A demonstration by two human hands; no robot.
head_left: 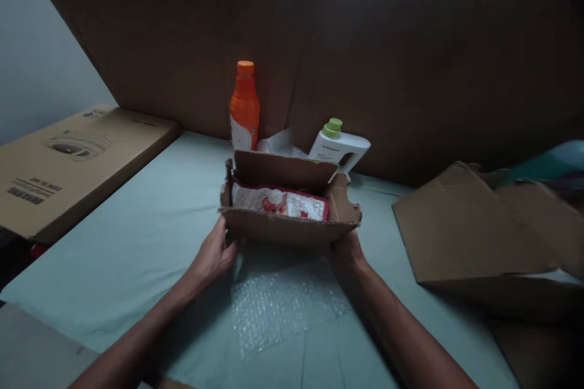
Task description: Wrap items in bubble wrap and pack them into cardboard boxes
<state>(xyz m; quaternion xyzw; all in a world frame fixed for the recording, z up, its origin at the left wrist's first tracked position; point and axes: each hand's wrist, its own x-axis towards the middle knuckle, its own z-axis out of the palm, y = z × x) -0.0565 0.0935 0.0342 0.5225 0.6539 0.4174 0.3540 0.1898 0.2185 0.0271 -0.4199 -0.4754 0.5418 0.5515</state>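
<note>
Between my two hands is a small open cardboard box (283, 230), tilted so its inside faces me. A red-edged package (292, 203) with a printed picture lies in it. My left hand (218, 252) grips the box at its lower left corner. At the lower right corner my right hand (347, 249) holds it, its fingers partly hidden underneath. A sheet of bubble wrap (287, 304) lies flat on the cloth below the box. Behind the box stand an orange bottle (245, 106) and a white bottle (326, 144) with a green cap, its lower part hidden.
A pale green cloth (150, 194) covers the surface. More clear wrap (280, 143) sits behind the box. A flat printed carton (77, 158) lies at left, and a larger open carton (474, 231) stands at right. A tall cardboard panel (387, 79) borders the back.
</note>
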